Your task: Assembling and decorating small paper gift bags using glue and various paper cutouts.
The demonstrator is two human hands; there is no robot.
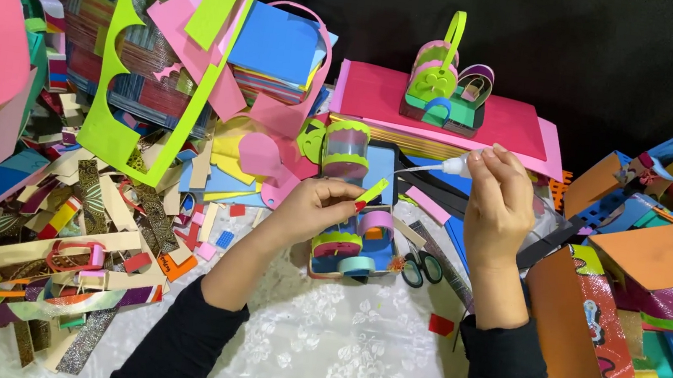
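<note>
My left hand [313,207] pinches a short lime-green paper strip [372,190] between thumb and fingers. My right hand [499,203] grips a white glue bottle [450,166] whose thin nozzle points left toward the strip's upper end. Just below both hands sits a small craft piece [355,249] made of coloured paper rolls in pink, green and blue on a blue base. A clear cylinder with lime-green bands [346,151] stands upright behind my left hand.
Scissors [420,266] lie right of the craft piece on the white lace cloth [319,339]. Heaps of coloured paper scraps fill the left and right sides. A pink foam sheet [513,120] carrying another paper model [444,91] lies at the back.
</note>
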